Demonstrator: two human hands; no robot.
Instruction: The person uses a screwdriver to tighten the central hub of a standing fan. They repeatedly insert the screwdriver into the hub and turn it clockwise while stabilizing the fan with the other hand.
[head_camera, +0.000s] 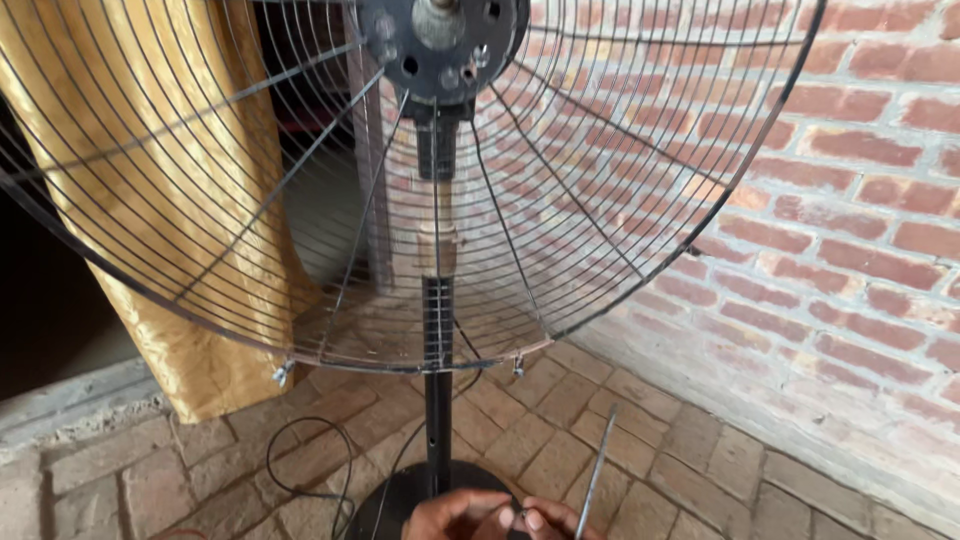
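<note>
At the bottom edge, above the fan's base (400, 495), both hands meet: left hand (450, 515) and right hand (550, 520) pinch a tiny metal part (519, 516) (slippery, easily dropped, likely), right also holding a stiff, thin screwdriver (597, 470).

No package, label, sign or screen shows anywhere in this view.
</note>
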